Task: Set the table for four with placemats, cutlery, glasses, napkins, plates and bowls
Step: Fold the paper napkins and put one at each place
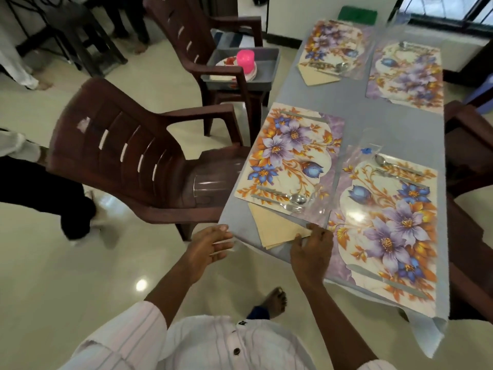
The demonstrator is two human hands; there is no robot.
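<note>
right hand (312, 252) pinches a corner of the folded napkin (274, 231) at the bench's (373, 113) near edge | left hand (208, 247) fingers loosely spread off the bench corner, cannot tell if holding anything | spoon (297, 198) on the placemat (288, 150) just beyond the napkin | pink cup (246, 60) in a grey tray (269, 68) on the far chair (186, 36)

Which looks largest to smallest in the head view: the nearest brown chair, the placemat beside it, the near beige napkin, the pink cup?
1. brown chair
2. placemat
3. near beige napkin
4. pink cup, though it stands farther from the camera, so its real size is unsure.
</note>
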